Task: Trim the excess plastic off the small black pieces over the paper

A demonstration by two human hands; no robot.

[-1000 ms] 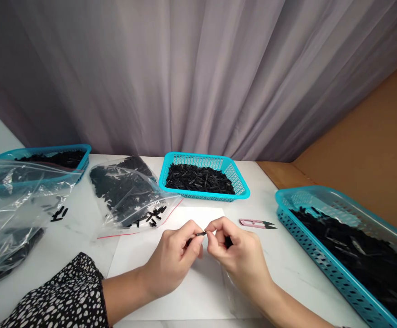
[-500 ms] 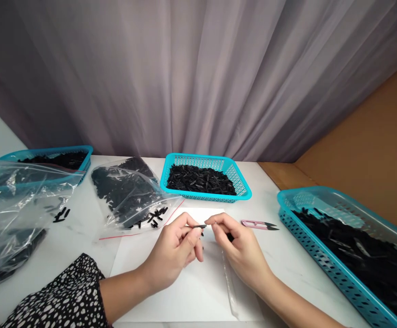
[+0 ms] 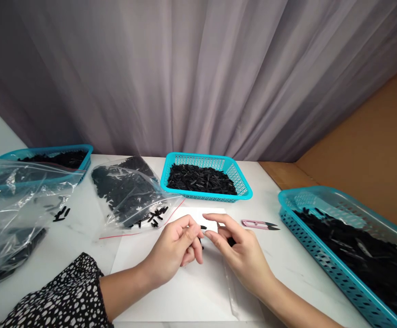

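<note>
In the lower centre of the frame, the left hand (image 3: pixel 176 248) pinched a small black piece (image 3: pixel 203 227) in a narrow grip above the white sheet (image 3: pixel 185 296). The right hand (image 3: pixel 242 255) had a loose, open grip, its fingertips just beside the piece.

Bare bench (image 3: pixel 287 259) lies right of the white sheet (image 3: pixel 198 294), up to the pink snips (image 3: pixel 260 224) and the right basket (image 3: pixel 321 260). Beyond the sheet the middle basket (image 3: pixel 205 197) blocks; left, clear bags (image 3: pixel 126 196).
</note>
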